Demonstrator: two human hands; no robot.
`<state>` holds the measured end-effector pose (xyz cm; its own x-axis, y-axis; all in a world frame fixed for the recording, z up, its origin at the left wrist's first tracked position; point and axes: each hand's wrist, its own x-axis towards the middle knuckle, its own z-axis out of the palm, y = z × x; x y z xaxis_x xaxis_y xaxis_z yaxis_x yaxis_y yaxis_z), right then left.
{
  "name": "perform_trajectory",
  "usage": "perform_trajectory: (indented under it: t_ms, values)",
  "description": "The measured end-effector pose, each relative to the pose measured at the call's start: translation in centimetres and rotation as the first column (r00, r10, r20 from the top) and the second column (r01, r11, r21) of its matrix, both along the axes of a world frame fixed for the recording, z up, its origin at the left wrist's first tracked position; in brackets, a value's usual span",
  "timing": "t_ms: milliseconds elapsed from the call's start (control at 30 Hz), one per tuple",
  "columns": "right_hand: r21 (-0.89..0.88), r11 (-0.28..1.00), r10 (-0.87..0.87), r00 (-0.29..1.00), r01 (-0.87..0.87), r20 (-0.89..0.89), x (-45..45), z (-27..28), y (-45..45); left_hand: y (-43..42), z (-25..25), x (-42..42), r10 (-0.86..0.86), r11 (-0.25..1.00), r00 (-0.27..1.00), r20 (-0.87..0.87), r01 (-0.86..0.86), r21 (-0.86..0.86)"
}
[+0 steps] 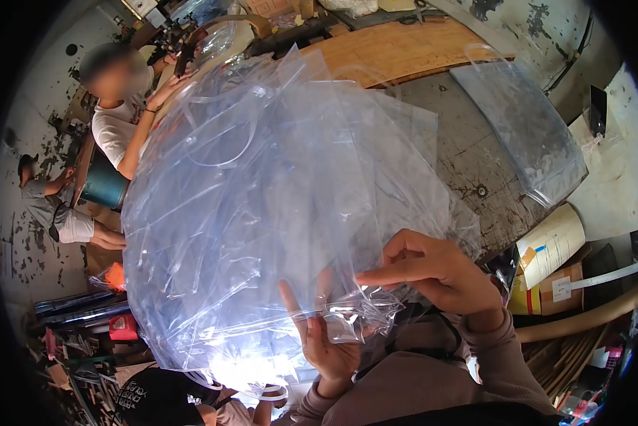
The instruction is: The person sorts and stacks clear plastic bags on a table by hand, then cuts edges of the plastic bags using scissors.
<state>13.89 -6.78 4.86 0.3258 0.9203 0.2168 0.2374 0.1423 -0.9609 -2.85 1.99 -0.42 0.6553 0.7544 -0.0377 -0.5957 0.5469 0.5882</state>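
Observation:
A large heap of clear plastic bags covers the table in front of me, with thin looped handles among the layers. My left hand is low at the near edge of the heap, palm up, fingers stretched apart. Crumpled clear film lies across and in front of its fingers, so part of the palm is blurred by reflections. Just right of it, my right hand comes down with its index finger and thumb pinched at the edge of a clear plastic bag; the exact contact is hard to see through the glare.
A flat stack of clear bags lies on the worn tabletop at right. Behind is a wooden board. A phone and cardboard box are far right. Two people work at left; another person sits at lower left.

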Motion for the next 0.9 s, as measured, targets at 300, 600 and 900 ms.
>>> perform_trajectory:
  t_ms: [300, 600, 900]
  values:
    - [-0.012, 1.0, -0.01, 0.999, 0.01, -0.033, -0.4, 0.9, 0.2, -0.1, -0.4, -0.1, 0.009, 0.993, 0.988, 0.151, 0.009, -0.114]
    - [0.051, 0.999, 0.007, 0.99, 0.0, -0.139, 0.1, -0.7, -0.1, -0.4, -0.5, 0.0, 0.057, 0.994, 0.997, 0.044, -0.052, -0.092]
    - [-0.038, 0.999, -0.031, 0.884, 0.014, -0.467, -0.1, -0.9, -0.7, -0.4, -0.7, -0.3, 0.008, 0.988, 0.974, 0.226, 0.027, -0.153]
